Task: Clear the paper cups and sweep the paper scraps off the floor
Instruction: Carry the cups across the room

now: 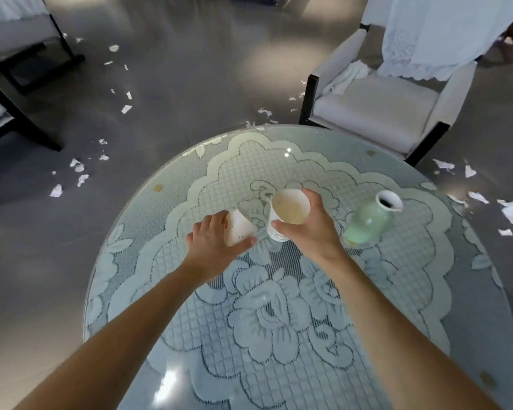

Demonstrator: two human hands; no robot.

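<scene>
White paper is the whole job, and the head view shows it barely begun. Over the round, lace-covered desk [249,365] the left hand [216,244] curls round a tilted paper cup [241,227], thumb under its side. The right hand [310,229] grips an upright paper cup [289,207] by its wall, and the inside of that cup looks pale and empty. The two cups are close but just apart. A green vase [367,223] stands just beside the right hand. With both cups in the hands, clearing seems under way but not finished. Paper scraps [510,211] lie scattered over the grey floor [190,84] on both sides and near the armchair [376,110]. No broom shows, so the sweeping is all left to do.
</scene>
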